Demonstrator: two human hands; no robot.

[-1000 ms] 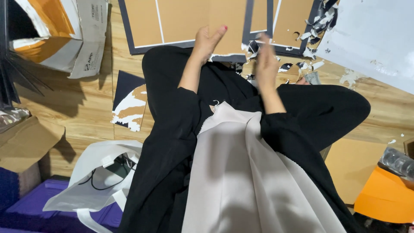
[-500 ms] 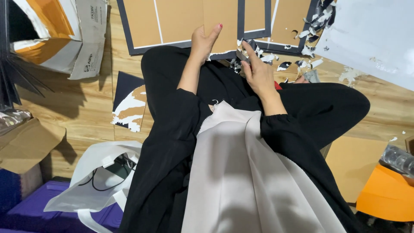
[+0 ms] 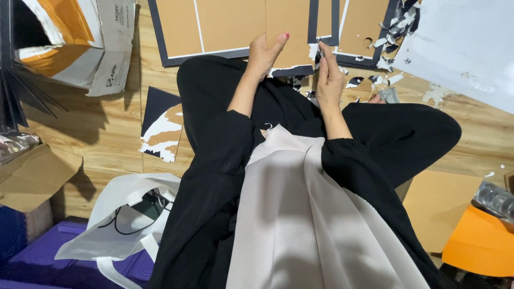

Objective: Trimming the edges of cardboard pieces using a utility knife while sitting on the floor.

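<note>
Cardboard sheet (image 3: 286, 27) pinned flat under the left hand (image 3: 264, 53), fingers pressed together; right hand (image 3: 329, 75) pinches its torn dark edging just beside

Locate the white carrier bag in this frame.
The white carrier bag lies at the lower left of the head view, on the purple box, beside the person's black sleeve.

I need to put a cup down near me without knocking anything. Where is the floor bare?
Bare wood floor lies between the torn box, the peeled dark panel and the white bag. Another strip runs right of the knee, below the white sheet. Around the right hand, paper scraps crowd the floor.
</note>
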